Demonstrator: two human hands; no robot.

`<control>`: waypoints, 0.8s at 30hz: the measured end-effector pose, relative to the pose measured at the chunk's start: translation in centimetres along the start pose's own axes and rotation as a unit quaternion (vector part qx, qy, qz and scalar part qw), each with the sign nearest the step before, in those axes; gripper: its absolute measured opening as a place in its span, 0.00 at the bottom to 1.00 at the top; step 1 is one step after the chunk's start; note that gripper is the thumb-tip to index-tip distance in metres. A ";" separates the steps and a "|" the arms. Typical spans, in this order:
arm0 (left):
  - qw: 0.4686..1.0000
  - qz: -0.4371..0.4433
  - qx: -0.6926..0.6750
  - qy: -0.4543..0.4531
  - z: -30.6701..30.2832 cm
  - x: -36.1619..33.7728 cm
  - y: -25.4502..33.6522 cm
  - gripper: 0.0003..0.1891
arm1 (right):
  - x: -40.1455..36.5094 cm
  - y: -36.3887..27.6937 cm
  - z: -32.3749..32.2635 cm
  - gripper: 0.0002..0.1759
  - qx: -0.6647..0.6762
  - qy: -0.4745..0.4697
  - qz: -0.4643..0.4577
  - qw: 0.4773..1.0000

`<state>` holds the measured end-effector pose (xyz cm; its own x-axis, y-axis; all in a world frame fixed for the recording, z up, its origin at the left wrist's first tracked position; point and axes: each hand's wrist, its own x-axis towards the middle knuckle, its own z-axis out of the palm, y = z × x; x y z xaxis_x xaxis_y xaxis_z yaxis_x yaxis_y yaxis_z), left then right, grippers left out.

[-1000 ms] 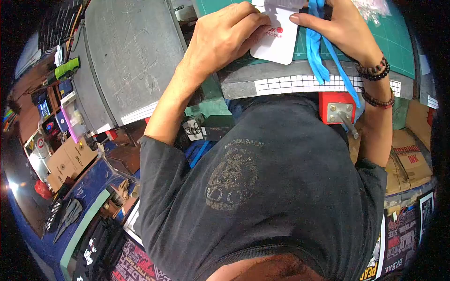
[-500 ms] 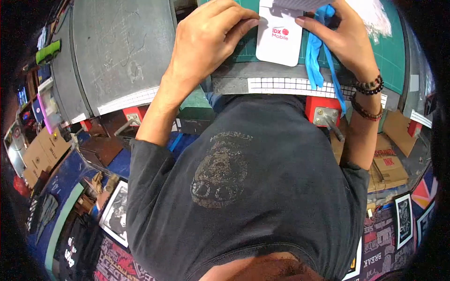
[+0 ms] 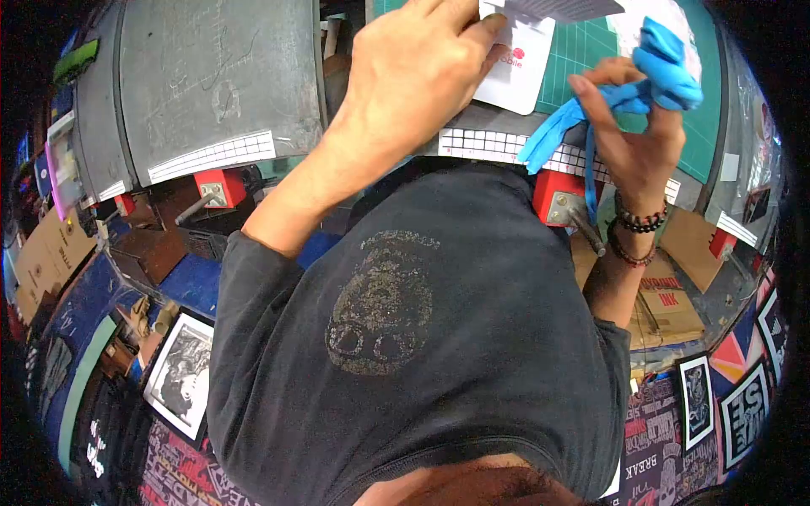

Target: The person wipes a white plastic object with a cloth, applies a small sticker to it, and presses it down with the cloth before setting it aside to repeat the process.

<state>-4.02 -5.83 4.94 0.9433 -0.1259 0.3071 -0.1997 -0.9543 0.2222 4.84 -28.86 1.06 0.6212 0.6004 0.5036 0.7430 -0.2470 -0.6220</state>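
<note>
A white card [image 3: 515, 88] with rounded corners and red printing lies on a green cutting mat [image 3: 578, 63]. My left hand [image 3: 430, 63] bends over the card's left side, with fingers closed at its edge and partly hiding the print. Past the fingertips, a grey finely lined sheet [image 3: 565, 8] overlaps the card's far part and runs out of view. To the right, my right hand [image 3: 637, 126] is closed around a bunched blue cloth [image 3: 666, 72], its thumb raised. Loose strips of the cloth hang towards the table's near edge.
A white gridded strip [image 3: 481, 143] runs along the table's near edge. Below it, red brackets [image 3: 558, 198] with metal bolts stick out. A dark scratched board [image 3: 219, 76] lies left, and clear plastic [image 3: 629, 25] lies at the far right.
My right hand has drawn back from the card, lifting the bunched cloth to the right. My left hand has moved right, further over the card. The whole view has shifted slightly.
</note>
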 end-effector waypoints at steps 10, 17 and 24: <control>0.995 0.032 0.084 -0.048 -0.3 0.7 1.7 0.10 | 0.4 -1.9 1.0 0.32 -0.102 -0.038 0.043 0.993; 0.996 0.069 0.014 -0.047 0.2 1.1 0.4 0.08 | 0.3 -1.6 1.0 0.30 -0.029 -0.019 0.077 0.996; 0.995 0.086 -0.047 -0.018 1.1 1.1 -1.0 0.09 | 0.1 -1.7 0.9 0.27 -0.062 -0.031 0.090 0.994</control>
<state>-2.49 -5.31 4.06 0.9015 -0.2958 0.3159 -0.3812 -0.8884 0.2559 3.44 -27.70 1.65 0.7328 0.5826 0.3516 0.6491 -0.4436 -0.6180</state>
